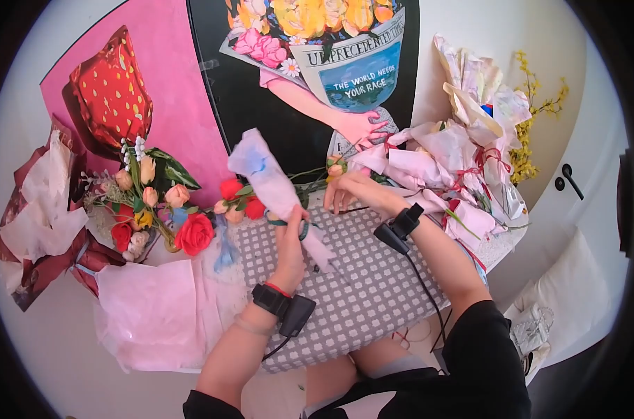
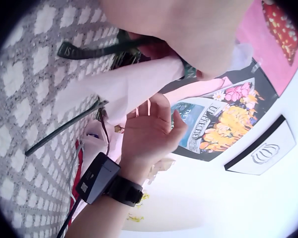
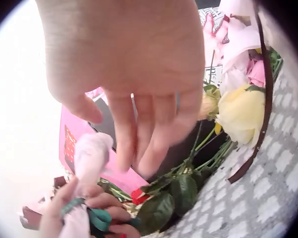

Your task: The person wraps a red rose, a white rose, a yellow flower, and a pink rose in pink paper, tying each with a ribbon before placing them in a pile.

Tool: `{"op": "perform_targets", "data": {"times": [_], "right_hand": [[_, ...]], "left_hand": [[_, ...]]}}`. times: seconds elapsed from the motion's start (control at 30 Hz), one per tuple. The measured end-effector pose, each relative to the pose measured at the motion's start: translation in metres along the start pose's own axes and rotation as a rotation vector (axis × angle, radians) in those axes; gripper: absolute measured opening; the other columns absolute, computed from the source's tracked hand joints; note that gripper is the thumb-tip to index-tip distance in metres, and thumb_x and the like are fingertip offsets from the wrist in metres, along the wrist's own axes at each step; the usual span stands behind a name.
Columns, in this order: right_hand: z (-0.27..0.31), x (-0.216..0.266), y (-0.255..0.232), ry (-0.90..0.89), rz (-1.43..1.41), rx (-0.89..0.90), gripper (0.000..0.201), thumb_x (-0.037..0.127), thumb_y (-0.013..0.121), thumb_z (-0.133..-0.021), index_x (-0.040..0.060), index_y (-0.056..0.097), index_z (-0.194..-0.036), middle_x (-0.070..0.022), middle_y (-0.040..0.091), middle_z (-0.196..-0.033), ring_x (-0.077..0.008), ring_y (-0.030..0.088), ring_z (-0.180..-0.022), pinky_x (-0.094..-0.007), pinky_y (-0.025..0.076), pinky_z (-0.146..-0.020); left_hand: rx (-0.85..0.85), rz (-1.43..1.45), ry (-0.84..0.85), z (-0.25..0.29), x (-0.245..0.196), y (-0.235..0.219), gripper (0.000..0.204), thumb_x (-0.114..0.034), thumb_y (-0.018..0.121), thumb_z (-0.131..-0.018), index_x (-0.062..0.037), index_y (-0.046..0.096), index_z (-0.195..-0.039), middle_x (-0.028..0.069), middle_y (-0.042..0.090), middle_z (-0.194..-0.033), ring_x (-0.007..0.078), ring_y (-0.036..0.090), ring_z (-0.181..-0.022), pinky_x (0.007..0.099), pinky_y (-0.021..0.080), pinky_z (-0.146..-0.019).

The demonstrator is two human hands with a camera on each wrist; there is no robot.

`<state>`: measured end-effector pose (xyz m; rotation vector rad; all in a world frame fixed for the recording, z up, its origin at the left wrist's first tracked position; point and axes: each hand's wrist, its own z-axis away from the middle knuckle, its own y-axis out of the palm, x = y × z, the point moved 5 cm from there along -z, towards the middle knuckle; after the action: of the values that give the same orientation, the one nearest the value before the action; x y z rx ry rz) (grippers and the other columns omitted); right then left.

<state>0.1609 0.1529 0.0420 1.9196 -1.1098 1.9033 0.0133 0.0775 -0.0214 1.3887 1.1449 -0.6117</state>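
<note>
My left hand (image 1: 289, 244) grips a slim bundle wrapped in pale pink-lilac paper (image 1: 269, 178), held at a tilt above the grey-and-white patterned cloth. A dark green ribbon (image 3: 99, 219) goes round the paper at the grip, and its printed tail (image 2: 104, 48) sticks out past the hand. From the narrow end of the wrap a green stem (image 2: 59, 131) juts out. My right hand (image 1: 355, 192) hovers to the right, fingers loosely bent downward with nothing between them. Near it are a pale yellow rose (image 3: 241, 114) and a dark brown ribbon strip (image 3: 260, 124).
Several pink-wrapped flowers (image 1: 418, 164) are piled at the right. Loose roses (image 1: 195, 234) and leaves lie at the left, beside a maroon-wrapped bouquet (image 1: 41, 209). Pink paper sheets (image 1: 149, 300) sit at the front left. A painted panel (image 1: 275, 133) stands behind.
</note>
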Motion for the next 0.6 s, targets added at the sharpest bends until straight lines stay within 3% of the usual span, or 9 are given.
{"op": "perform_targets", "data": {"times": [0.03, 0.07, 0.13, 0.17, 0.33, 0.4, 0.5, 0.57, 0.6], "right_hand": [[-0.007, 0.006, -0.003, -0.077, 0.323, -0.096, 0.025, 0.020, 0.047, -0.085, 0.0006, 0.060, -0.094, -0.0073, 0.055, -0.082, -0.0168, 0.060, -0.071, -0.0324, 0.048, -0.067], [-0.014, 0.003, 0.000, -0.081, 0.330, -0.097, 0.025, 0.020, 0.047, -0.085, 0.0006, 0.060, -0.094, -0.0073, 0.055, -0.082, -0.0168, 0.060, -0.071, -0.0324, 0.048, -0.067], [-0.018, 0.011, 0.013, -0.495, 1.074, -0.441, 0.017, 0.010, 0.054, -0.075, 0.0038, 0.062, -0.088, -0.0084, 0.051, -0.096, -0.0215, 0.059, -0.079, -0.0325, 0.048, -0.067], [-0.030, 0.002, 0.017, -0.433, 1.187, -0.435, 0.017, 0.005, 0.057, -0.069, 0.0058, 0.063, -0.085, -0.0078, 0.047, -0.095, -0.0239, 0.056, -0.084, -0.0335, 0.048, -0.070], [-0.058, -0.010, 0.023, -0.407, 1.464, -0.311, 0.009, 0.008, 0.057, -0.068, 0.0063, 0.062, -0.075, -0.0078, 0.051, -0.086, -0.0230, 0.057, -0.080, -0.0342, 0.048, -0.069], [-0.064, 0.007, 0.020, -0.613, 1.427, -0.451, 0.005, 0.009, 0.056, -0.068, 0.0057, 0.060, -0.069, -0.0071, 0.051, -0.079, -0.0225, 0.057, -0.078, -0.0333, 0.048, -0.067], [-0.058, 0.068, 0.010, -0.683, 1.363, -0.573, 0.006, 0.010, 0.055, -0.068, 0.0045, 0.056, -0.071, -0.0086, 0.050, -0.077, -0.0229, 0.057, -0.076, -0.0336, 0.047, -0.063], [-0.060, 0.095, 0.002, -0.691, 1.355, -0.608, 0.007, 0.009, 0.055, -0.069, 0.0036, 0.055, -0.073, -0.0093, 0.050, -0.076, -0.0242, 0.057, -0.075, -0.0345, 0.047, -0.063], [-0.061, 0.107, -0.003, -0.693, 1.255, -0.659, 0.008, 0.008, 0.056, -0.071, 0.0023, 0.056, -0.077, -0.0108, 0.050, -0.077, -0.0265, 0.057, -0.074, -0.0357, 0.046, -0.063]], "left_hand": [[-0.069, -0.007, 0.016, 0.003, -0.011, 0.001, 0.028, -0.034, 0.048, -0.089, -0.0091, 0.051, -0.077, -0.0016, 0.047, -0.073, 0.0077, 0.043, -0.065, 0.0223, 0.035, -0.061], [-0.066, -0.003, 0.023, 0.004, -0.017, 0.004, 0.028, -0.034, 0.048, -0.089, -0.0091, 0.051, -0.077, -0.0016, 0.047, -0.073, 0.0077, 0.043, -0.065, 0.0223, 0.035, -0.061], [0.009, -0.063, 0.131, 0.009, -0.027, 0.008, 0.028, -0.032, 0.048, -0.088, -0.0084, 0.052, -0.075, -0.0010, 0.047, -0.069, 0.0073, 0.043, -0.064, 0.0213, 0.033, -0.059], [0.041, -0.049, 0.113, 0.008, -0.024, 0.008, 0.030, -0.034, 0.046, -0.088, -0.0073, 0.051, -0.075, -0.0002, 0.046, -0.065, 0.0077, 0.043, -0.063, 0.0210, 0.032, -0.058], [0.252, 0.031, -0.038, 0.011, -0.018, 0.013, 0.036, -0.038, 0.042, -0.088, -0.0057, 0.051, -0.076, 0.0013, 0.047, -0.062, 0.0091, 0.043, -0.060, 0.0217, 0.032, -0.056], [0.304, 0.072, -0.085, 0.012, -0.018, 0.016, 0.037, -0.039, 0.041, -0.088, -0.0053, 0.051, -0.077, 0.0019, 0.047, -0.061, 0.0094, 0.043, -0.059, 0.0217, 0.032, -0.055], [0.307, 0.137, -0.016, 0.014, -0.019, 0.017, 0.037, -0.039, 0.041, -0.088, -0.0043, 0.051, -0.079, 0.0028, 0.047, -0.061, 0.0101, 0.043, -0.057, 0.0218, 0.032, -0.052], [0.124, -0.107, 0.261, 0.017, -0.033, 0.010, 0.038, -0.039, 0.039, -0.088, -0.0038, 0.050, -0.080, 0.0036, 0.047, -0.061, 0.0106, 0.043, -0.055, 0.0226, 0.033, -0.051], [0.124, -0.115, 0.258, 0.020, -0.034, 0.010, 0.038, -0.039, 0.039, -0.088, -0.0038, 0.050, -0.080, 0.0036, 0.047, -0.061, 0.0106, 0.043, -0.055, 0.0226, 0.033, -0.051]]}}
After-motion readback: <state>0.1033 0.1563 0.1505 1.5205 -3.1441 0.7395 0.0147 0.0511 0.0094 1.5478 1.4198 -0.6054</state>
